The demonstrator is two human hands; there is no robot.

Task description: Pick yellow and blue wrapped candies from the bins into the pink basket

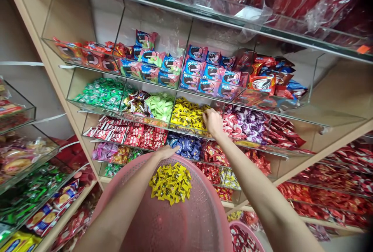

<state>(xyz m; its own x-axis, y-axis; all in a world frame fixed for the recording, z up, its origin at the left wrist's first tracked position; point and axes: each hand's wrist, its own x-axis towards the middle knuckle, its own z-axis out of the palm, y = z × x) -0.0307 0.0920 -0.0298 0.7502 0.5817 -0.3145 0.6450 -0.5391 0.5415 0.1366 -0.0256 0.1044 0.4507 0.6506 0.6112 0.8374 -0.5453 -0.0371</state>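
Observation:
My left hand (168, 151) is closed over the far rim of a large pink plastic basket (201, 189) with small holes in its wall. The basket tilts toward me. A pile of yellow-wrapped candies (171, 184) lies inside it, against the far wall. In a clear shelf bin ahead are more candies in the same yellow wrappers (188, 114). My right hand (213, 122) reaches to that bin's right side, its fingers curled down among the wrappers. Whatever is between those fingers is hidden.
Blue-and-pink cookie packs (206, 71) fill bins above. Green candies (101, 93) are to the left, purple-and-white ones (250, 121) to the right, dark blue ones (188, 146) below. A glass shelf edge (186, 1) crosses overhead. Another pink basket (244, 236) stands low on the right.

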